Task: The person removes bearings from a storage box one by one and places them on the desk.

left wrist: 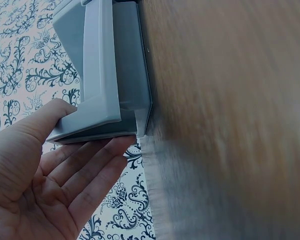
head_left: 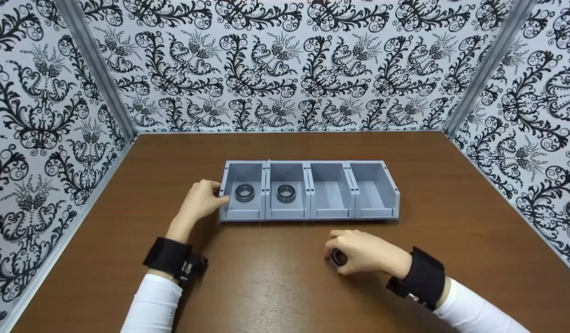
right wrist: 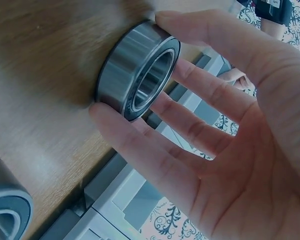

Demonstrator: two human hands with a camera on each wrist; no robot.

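Observation:
My left hand (head_left: 200, 202) grips the left side wall of the leftmost grey bin (head_left: 242, 214). In the left wrist view its thumb lies over the bin's rim (left wrist: 101, 75), with the fingers along the outside. At the front right, my right hand (head_left: 365, 251) holds a ball bearing (right wrist: 135, 70) between thumb and fingertips, right at the tabletop. That bearing is a shiny steel ring with a dark seal. One bearing (head_left: 244, 193) lies in the leftmost bin and another bearing (head_left: 285, 194) in the second.
A further bearing (right wrist: 7, 205) shows at the right wrist view's lower left corner; the head view does not show it. The third bin (head_left: 332, 213) and fourth bin (head_left: 377, 213) adjoin the others in a row. Patterned walls (head_left: 275, 69) enclose the brown table (head_left: 266, 277).

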